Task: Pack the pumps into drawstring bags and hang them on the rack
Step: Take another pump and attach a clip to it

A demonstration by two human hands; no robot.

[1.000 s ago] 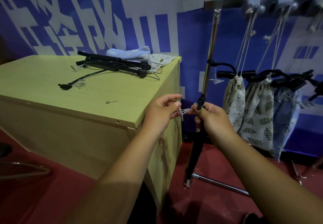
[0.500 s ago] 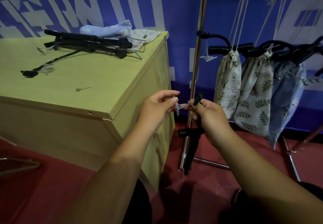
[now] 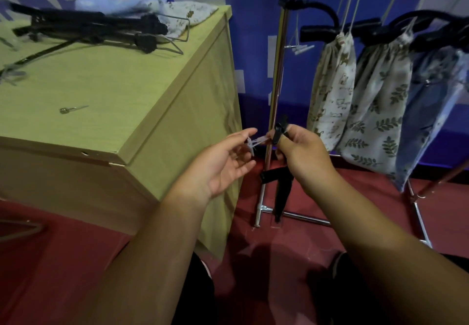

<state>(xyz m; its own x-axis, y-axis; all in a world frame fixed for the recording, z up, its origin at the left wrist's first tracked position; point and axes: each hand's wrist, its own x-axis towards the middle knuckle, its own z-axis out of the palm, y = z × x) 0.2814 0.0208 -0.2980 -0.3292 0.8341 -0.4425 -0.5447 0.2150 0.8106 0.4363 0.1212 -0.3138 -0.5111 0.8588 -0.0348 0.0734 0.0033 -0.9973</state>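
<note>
One-handed, gripped slim black pump (image 3: 282,192) near its top with right hand (image 3: 304,157), just in front of chrome rack upright (image 3: 276,83). Held left hand (image 3: 218,164) palm up, fingers loose, at small white plastic tag (image 3: 256,142); could not tell if pinched. Noted three printed cloth drawstring bags (image 3: 378,111) hanging rightward, more black pumps (image 3: 88,27) heaped on pale wooden surface (image 3: 114,83) leftward.

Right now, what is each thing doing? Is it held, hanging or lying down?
Left hand, fingers at the clear plastic piece; grip unclear.
Right hand, grips the black pump.
Black pump, held upright beside the table.
Spare pumps, lying on the table.
Loose bags, lying behind the spare pumps.
Three hanging bags, hanging by strings, tops gathered.
</note>
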